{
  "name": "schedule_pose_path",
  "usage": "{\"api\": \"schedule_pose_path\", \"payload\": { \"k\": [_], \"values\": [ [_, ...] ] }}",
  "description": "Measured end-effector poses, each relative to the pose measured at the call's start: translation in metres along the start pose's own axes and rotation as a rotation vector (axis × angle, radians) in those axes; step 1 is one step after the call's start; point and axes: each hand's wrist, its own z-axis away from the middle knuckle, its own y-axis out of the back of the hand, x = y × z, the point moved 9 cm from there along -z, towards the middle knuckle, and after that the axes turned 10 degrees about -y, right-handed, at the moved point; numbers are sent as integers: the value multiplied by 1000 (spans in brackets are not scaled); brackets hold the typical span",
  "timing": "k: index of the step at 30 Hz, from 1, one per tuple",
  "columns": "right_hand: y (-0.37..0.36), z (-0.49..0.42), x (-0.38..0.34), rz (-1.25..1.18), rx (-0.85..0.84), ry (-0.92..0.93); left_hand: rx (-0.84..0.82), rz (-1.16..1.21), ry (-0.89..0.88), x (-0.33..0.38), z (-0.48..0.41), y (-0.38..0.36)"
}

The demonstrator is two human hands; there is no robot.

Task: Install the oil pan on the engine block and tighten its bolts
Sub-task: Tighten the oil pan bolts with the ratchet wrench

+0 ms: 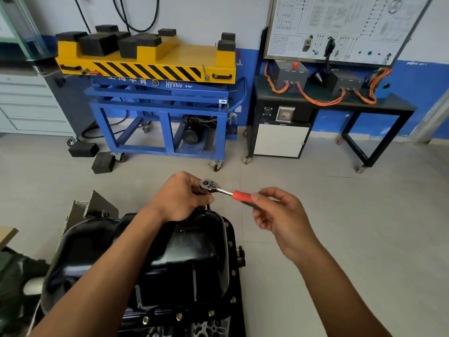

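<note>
1. Black and glossy, the oil pan point(194, 251) is seen seated on the engine block point(209, 327) at the near centre-left, with its deep sump turned up toward the camera.
2. Bolts point(233, 273) are seen in the pan's flange, spaced along its right edge and its near edge.
3. A ratchet point(226, 191) with a chrome head and a red handle is held roughly level just above the far edge of the pan, with its head to the left and its handle to the right.
4. The head end of the ratchet is gripped by the left hand point(182, 198), whose fingers are curled closed beneath it. Whatever sits under the head is hidden by those fingers.
5. The red handle is pinched between the thumb and fingertips of the right hand point(279, 215); the other fingers are bent loosely below it.
6. At the far centre-left, a yellow lift table point(158, 66) with black hazard stripes is carried on a blue wheeled frame. Black rubber blocks point(83, 150) are set on its top, and two more lie on the floor near its left castor.
7. At the far right, a black bench point(364, 107) is loaded with grey boxes joined by orange cables, and a wiring board point(340, 27) is mounted above it.
8. A grey drawer cabinet point(29, 103) is placed at the far left.
</note>
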Motion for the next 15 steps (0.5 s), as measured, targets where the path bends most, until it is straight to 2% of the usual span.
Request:
{"api": "schedule_pose_path", "payload": {
  "k": [6, 15],
  "values": [
    [5, -50, -24, 21, 93, -23, -57, 11, -6, -1, -1, -5],
    [-59, -110, -36, 100, 2, -79, -74, 30, -15, 2, -1, -7]
  ]
}}
